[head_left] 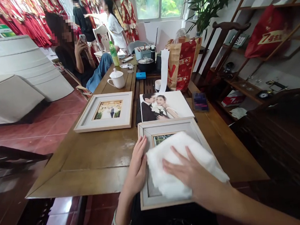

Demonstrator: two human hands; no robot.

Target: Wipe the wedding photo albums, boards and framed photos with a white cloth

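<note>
A pale-framed picture (166, 126) lies flat at the near edge of the wooden table (99, 158), partly overhanging it. A white cloth (179, 158) covers most of its glass. My right hand (189, 173) lies flat on the cloth with fingers spread. My left hand (137, 165) rests with fingers stretched along the frame's left edge, touching frame and table. Beyond it lie a frameless wedding photo (165, 106) and a second white-framed picture (105, 111).
A white lidded cup (116, 78), a green bottle (113, 53), a red-and-tan paper bag (182, 66), a small blue box (140, 75) and a phone (200, 102) are on the table. A seated person with a phone (75, 59) is at the far left; dark wooden shelves (255, 66) stand right.
</note>
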